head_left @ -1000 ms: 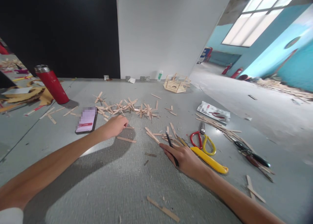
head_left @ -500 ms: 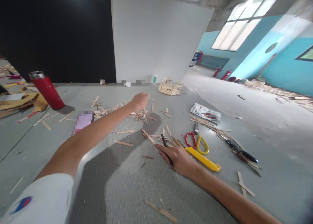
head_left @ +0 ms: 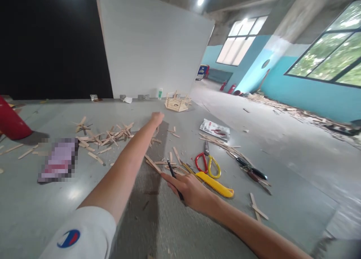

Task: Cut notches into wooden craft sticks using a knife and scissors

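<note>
Black pen [head_left: 171, 169] is held slanting forward-left by the right hand [head_left: 187, 190]; wooden basket [head_left: 176, 105] stands beyond, rightward of the nearer left hand [head_left: 157, 118], whose grip I cannot tell.

Left hand [head_left: 157, 118] hiding its own fingertips
The left picture edge is cutting off the red flask [head_left: 12, 119]; coarse pixelation is obscuring the phone [head_left: 59, 159] and its screen.
</note>
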A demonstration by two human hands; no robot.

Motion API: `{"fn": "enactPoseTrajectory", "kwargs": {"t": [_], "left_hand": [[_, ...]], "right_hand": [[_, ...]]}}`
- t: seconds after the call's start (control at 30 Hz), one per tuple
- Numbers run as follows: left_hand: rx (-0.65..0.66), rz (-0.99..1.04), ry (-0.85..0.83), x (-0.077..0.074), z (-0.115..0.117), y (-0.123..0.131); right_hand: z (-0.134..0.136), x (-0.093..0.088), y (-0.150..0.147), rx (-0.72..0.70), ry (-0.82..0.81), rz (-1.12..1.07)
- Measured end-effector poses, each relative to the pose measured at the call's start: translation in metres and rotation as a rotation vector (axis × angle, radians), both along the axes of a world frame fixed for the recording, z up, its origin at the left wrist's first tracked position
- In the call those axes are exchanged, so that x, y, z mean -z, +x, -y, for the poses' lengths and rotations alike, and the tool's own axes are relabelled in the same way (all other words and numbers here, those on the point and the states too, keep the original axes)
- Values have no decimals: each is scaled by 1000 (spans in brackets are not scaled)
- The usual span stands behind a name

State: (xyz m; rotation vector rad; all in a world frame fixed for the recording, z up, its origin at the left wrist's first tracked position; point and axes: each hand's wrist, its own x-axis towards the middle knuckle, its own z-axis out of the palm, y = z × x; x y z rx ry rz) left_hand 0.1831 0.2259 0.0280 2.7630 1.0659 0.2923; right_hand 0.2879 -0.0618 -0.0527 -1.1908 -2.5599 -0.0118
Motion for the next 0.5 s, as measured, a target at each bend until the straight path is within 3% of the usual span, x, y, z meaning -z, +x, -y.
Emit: {"fn": "enactPoseTrajectory", "kwargs": {"t": [0.13,0.27,0.4,0.5], "left_hand": [[-133,-132,-33,6,-9,-8],[-192,-178,-45,0,-9,-22],[-166,-122,-9,-12,5,-29],[-82,-28,17,-22,29,-31]], "right_hand": [[2,-3,-1,6,-30,-20],[2,-4,-2,11,-26,-20],[2,-1,-1,18,-19,-6],[2,1,0,43,-45,27]]}}
